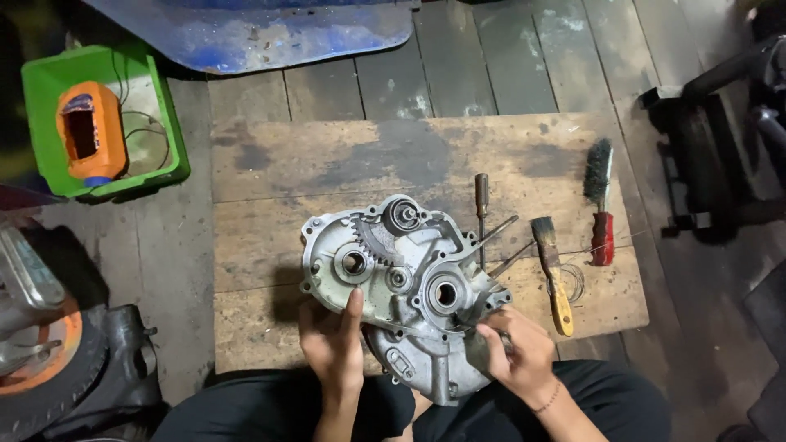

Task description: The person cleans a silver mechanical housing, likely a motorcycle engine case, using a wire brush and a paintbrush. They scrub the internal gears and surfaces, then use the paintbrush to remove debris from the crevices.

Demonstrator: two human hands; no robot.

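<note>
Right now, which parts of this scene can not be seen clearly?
- Head view: lower end of the grey metal engine casing, hidden by both hands and the lap.
- What the right hand pinches: too small.
- Left hand palm: hidden behind the casing.
- Blue sheet: cut off by the top edge.

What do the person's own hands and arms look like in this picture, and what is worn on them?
Both forearms are bare, with no sleeves showing. The left hand wears no glove, ring or band. The right hand is also ungloved; a thin dark beaded bracelet circles its wrist. No watch shows.
</note>
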